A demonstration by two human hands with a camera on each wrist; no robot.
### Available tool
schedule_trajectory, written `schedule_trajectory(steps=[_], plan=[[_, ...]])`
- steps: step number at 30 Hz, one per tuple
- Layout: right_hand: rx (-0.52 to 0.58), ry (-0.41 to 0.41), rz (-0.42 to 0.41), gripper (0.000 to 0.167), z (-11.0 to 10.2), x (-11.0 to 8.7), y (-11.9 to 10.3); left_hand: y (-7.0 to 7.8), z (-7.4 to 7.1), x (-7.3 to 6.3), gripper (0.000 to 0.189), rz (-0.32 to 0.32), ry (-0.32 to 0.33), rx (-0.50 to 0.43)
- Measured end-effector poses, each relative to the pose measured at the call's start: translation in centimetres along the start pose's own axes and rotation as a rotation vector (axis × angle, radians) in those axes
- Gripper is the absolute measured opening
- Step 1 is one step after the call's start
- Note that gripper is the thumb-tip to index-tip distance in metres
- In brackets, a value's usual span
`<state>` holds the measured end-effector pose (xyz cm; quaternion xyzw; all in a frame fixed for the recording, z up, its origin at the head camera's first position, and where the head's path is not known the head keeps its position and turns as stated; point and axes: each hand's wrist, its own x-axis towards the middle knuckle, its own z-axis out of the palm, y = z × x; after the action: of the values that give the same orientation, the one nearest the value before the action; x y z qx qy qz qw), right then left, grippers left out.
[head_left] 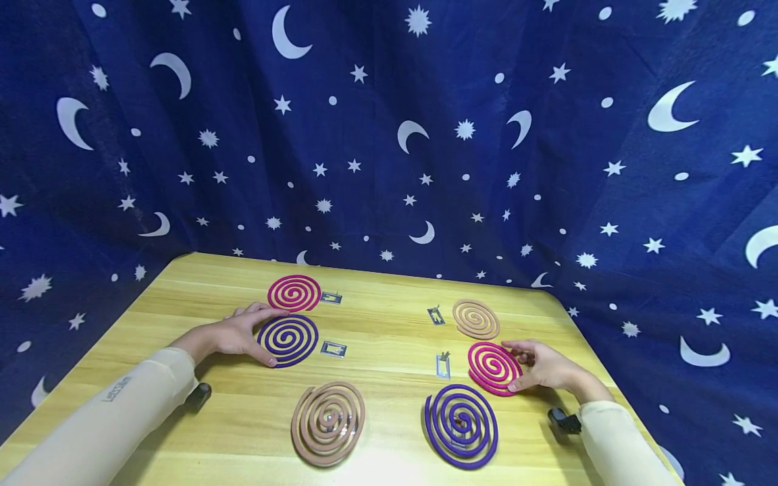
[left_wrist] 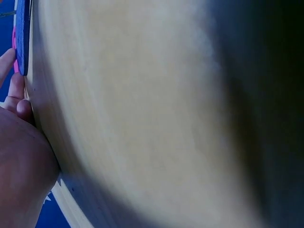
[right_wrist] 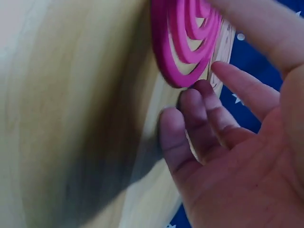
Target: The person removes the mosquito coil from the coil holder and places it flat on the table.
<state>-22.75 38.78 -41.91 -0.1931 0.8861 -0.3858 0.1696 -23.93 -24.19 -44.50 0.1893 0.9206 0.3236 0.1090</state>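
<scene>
My left hand spans the left side of a purple mosquito coil, thumb on its near edge and index finger on its far edge. That same coil shows edge-on at the top left of the left wrist view. A small metal coil stand lies beside it. On the right, my right hand holds the rim of a pink coil between thumb and index finger. The other fingers curl loosely beside this coil in the right wrist view. Another stand is to its left.
A tan coil and a second purple coil sit over stands at the front. Farther back are another pink coil and a tan coil, with stands beside them. A starry curtain borders the wooden table.
</scene>
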Motion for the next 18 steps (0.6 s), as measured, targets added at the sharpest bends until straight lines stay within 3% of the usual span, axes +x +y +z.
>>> schedule_trajectory(steps=[10,18], plan=[[0.047,0.040,-0.026,0.091,0.4,0.0,1.1,0.2,0.0,0.0,0.106,-0.011,-0.006,-0.013],[-0.029,0.065,-0.009,0.100,1.2,0.3,1.2,0.0,0.1,-0.2,0.106,0.017,0.006,-0.005]])
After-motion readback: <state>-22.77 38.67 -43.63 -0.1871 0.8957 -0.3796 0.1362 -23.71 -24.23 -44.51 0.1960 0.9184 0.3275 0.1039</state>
